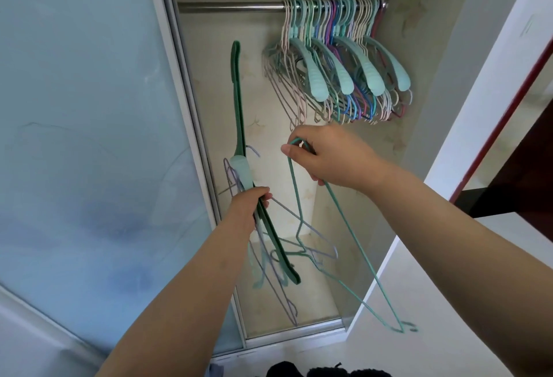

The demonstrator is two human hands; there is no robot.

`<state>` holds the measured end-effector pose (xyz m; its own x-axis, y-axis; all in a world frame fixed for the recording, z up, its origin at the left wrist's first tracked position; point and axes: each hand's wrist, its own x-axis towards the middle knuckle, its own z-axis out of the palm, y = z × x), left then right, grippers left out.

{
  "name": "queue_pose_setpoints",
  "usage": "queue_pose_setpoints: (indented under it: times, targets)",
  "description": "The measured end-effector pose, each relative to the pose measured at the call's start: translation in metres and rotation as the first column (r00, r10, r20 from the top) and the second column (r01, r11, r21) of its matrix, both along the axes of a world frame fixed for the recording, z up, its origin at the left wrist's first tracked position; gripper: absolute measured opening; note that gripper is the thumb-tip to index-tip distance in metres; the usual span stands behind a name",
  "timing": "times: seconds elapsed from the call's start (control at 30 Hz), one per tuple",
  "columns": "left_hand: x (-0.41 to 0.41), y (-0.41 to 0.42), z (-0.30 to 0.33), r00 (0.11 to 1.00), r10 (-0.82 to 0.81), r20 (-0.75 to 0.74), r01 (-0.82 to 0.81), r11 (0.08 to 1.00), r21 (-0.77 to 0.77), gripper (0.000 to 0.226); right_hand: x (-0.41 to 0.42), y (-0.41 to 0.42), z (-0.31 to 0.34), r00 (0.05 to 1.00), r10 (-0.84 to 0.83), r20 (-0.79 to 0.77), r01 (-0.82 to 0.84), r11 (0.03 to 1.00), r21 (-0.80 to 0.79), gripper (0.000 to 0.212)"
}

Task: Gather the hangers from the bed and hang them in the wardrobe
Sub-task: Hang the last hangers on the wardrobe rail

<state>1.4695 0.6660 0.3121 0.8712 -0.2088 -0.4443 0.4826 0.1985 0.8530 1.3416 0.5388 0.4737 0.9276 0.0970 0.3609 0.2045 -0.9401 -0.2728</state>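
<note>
Head view only. Right hand (335, 158) grips a thin teal wire hanger (344, 227) at its hook end, fingers curled round the wire; the hook loop shows at the hand's 9 o'clock and the hanger's long sides trail away toward 5 o'clock, ending blurred near the floor. Left hand (254, 206) is closed round a bundle of hangers (269, 236): a dark green flat one standing up toward 12 o'clock from the grip, a pale mint one beside it, and thin lilac wire ones hanging toward 6 o'clock. The two hands are apart, the left at the right's 8 o'clock.

Wardrobe (299, 182) stands open ahead. Its metal rail (230, 7) runs across the top at 12 o'clock; the left stretch is bare, the right stretch is packed with hung hangers (338, 59), mint, pink, blue and purple, at 12 o'clock above the right hand. A frosted sliding door (89, 107) covers the side at 9 o'clock. A white wall (493, 92) flanks the wardrobe at 3 o'clock.
</note>
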Motion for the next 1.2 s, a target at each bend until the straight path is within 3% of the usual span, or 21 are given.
queue_pose_setpoints:
  times: [0.17, 0.33, 0.53, 0.67, 0.73, 0.83, 0.9, 1.03, 1.2]
  targets:
    - [0.007, 0.005, -0.007, 0.996, 0.092, 0.006, -0.091, 0.993, -0.076, 0.007, -0.012, -0.002, 0.001, 0.993, -0.019, -0.114, 0.019, 1.000, 0.002, 0.020]
    - [0.010, 0.008, -0.015, 0.993, 0.119, 0.024, -0.118, 0.992, -0.039, 0.011, -0.007, -0.016, -0.012, 0.961, -0.077, -0.264, 0.070, 0.997, -0.035, 0.021]
    - [0.011, 0.013, -0.015, 0.997, 0.062, 0.035, -0.065, 0.993, 0.102, 0.006, 0.016, -0.035, -0.055, 0.783, -0.351, -0.513, 0.174, 0.916, -0.362, 0.038]
    - [0.007, 0.018, -0.013, 0.999, 0.001, 0.036, -0.007, 0.988, 0.156, 0.014, 0.032, -0.044, -0.074, 0.731, -0.507, -0.458, 0.282, 0.834, -0.474, 0.029]
    - [0.007, 0.022, -0.012, 0.998, -0.005, 0.065, -0.007, 0.982, 0.189, 0.026, 0.038, -0.054, -0.080, 0.657, -0.495, -0.569, 0.320, 0.866, -0.384, 0.038]
    - [0.007, 0.030, -0.007, 0.995, 0.012, 0.103, -0.034, 0.977, 0.210, 0.033, 0.040, -0.063, -0.094, 0.478, -0.320, -0.818, 0.445, 0.891, -0.089, 0.046]
    - [0.007, 0.034, -0.004, 0.994, 0.008, 0.108, -0.029, 0.980, 0.198, 0.033, 0.042, -0.062, -0.102, 0.539, -0.287, -0.792, 0.507, 0.862, 0.033, 0.044]
    - [0.008, 0.039, 0.002, 0.995, -0.002, 0.100, -0.013, 0.989, 0.149, 0.028, 0.048, -0.048, -0.100, 0.831, -0.345, -0.436, 0.479, 0.842, 0.248, 0.050]
    - [0.009, 0.038, 0.013, 0.995, -0.028, 0.099, 0.015, 0.991, 0.131, 0.027, 0.050, -0.022, -0.073, 0.950, -0.292, -0.107, 0.308, 0.831, 0.463, 0.052]
